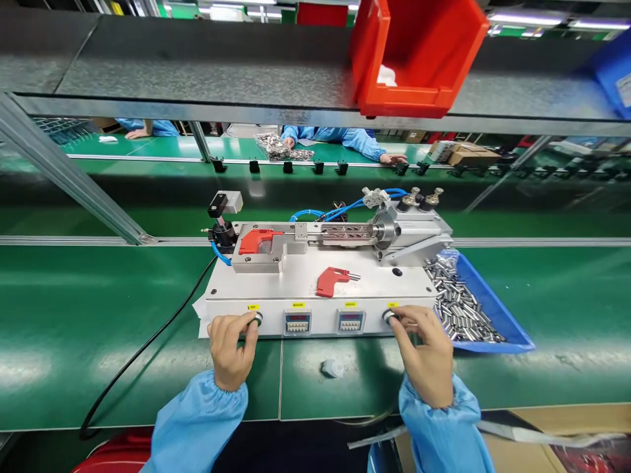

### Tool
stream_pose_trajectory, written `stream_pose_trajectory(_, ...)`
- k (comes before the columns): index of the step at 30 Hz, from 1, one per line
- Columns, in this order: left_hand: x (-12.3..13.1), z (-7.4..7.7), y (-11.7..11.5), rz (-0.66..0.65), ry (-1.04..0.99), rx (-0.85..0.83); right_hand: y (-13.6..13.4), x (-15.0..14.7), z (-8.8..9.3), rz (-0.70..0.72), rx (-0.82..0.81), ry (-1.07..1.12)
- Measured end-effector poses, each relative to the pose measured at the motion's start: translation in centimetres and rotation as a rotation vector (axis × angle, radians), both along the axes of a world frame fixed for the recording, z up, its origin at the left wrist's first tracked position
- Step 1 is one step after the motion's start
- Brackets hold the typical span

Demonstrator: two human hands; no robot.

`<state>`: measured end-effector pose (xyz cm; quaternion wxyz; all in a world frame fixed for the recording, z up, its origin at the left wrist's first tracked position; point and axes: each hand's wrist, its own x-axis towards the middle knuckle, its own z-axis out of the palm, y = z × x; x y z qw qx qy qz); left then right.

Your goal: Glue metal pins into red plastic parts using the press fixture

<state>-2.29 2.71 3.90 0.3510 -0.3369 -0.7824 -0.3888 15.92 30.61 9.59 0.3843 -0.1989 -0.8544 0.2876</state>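
A silver bench machine point(296, 286) stands before me, with a round push button near each end of its front panel. My left hand point(233, 348) is closed, index finger and thumb at the left push button point(258, 318). At the other end, my right hand point(424, 351) has its curled fingers and thumb at the right push button point(388, 316). Whether the buttons are pressed in, I cannot tell. A red pistol-shaped plastic piece point(255, 241) sits in the fixture on top, in line with a metal rod. Another red pistol-shaped piece point(331, 282), with a metal tip, lies loose on the machine's top.
Right of the machine, a blue tray point(515, 338) holds many small metal tubes point(463, 305). A small whitish piece point(332, 368) lies on the green table point(123, 315). A black cable point(162, 341) runs down the left. Overhead, a shelf bears a red bin point(419, 98). Co-workers' blue sleeves point(328, 135) show beyond.
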Motion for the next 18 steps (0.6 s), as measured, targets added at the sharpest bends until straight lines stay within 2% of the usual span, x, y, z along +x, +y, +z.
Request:
stream_pose_trajectory(3,0.5,-0.7,0.1,0.013,-0.021,0.043,-0.5,0.4,-0.6,-0.008,-0.037,0.034)
stream_pose_trajectory(7,0.3,0.8,-0.8,-0.101,-0.192,-0.05,0.0,0.4,-0.3,0.019,-0.1,0.013)
stream_pose_trajectory(11,0.0,1.4,-1.0,-0.041,-0.217,-0.072,0.1,-0.1,-0.4,-0.016,-0.17,0.032)
stream_pose_trajectory(15,0.5,0.4,-1.0,-0.051,-0.223,-0.071,-1.5,0.2,-2.5,-0.104,-0.245,0.091)
stream_pose_trajectory(18,1.5,0.1,-0.4,-0.027,-0.212,0.017,-2.5,0.6,-4.9,-0.145,-0.235,0.172)
